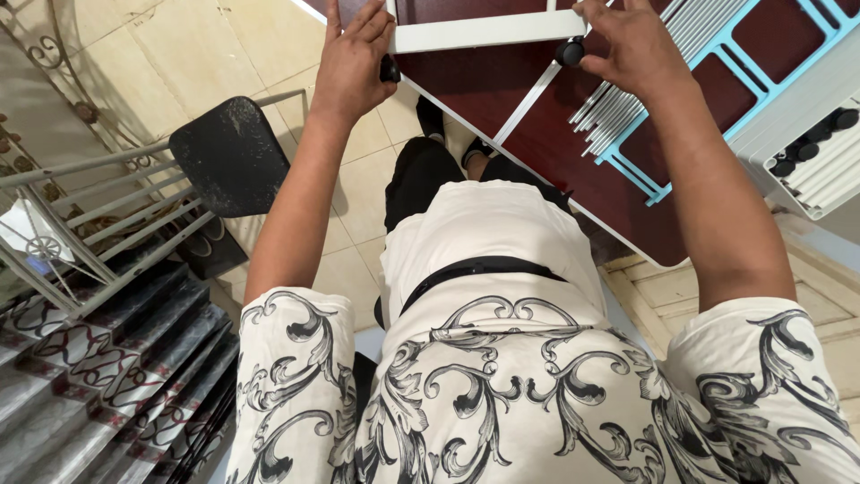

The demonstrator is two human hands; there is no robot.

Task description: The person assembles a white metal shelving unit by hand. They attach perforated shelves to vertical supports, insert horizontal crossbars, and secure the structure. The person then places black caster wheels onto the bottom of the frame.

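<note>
Dark maroon tabletop (537, 116) fills the upper middle, biggest thing here, slanting from top left down to bottom right. Off to the left, a black worn chair seat (228, 152) on a grey metal frame, plus patterned carpeted stairs (116, 358) behind a grey metal railing (98, 224), all over cream floor tiles (224, 45). On the right of the table, a light blue plastic frame (708, 54) with a bundle of thin silver metal rods (618, 112) lying across it, and a white tray of black-capped white tubes (811, 152) at the far right edge.

Now the smaller stuff: white metal bar frame (475, 34) lying flat on the table, long bar running left to right between both hands, a thinner bar branching down toward the body. Left hand (354, 58) resting over the left end of that bar, fingers spread and mostly straight, thumb next to a small black rubber end cap (390, 69); not clamped as far as visible. Right hand (627, 45) curled over the right end, fingers closed around a second black round end cap (570, 52). Each cap sits right at its own hand, right one properly gripped, left one just beside the thumb.
</note>
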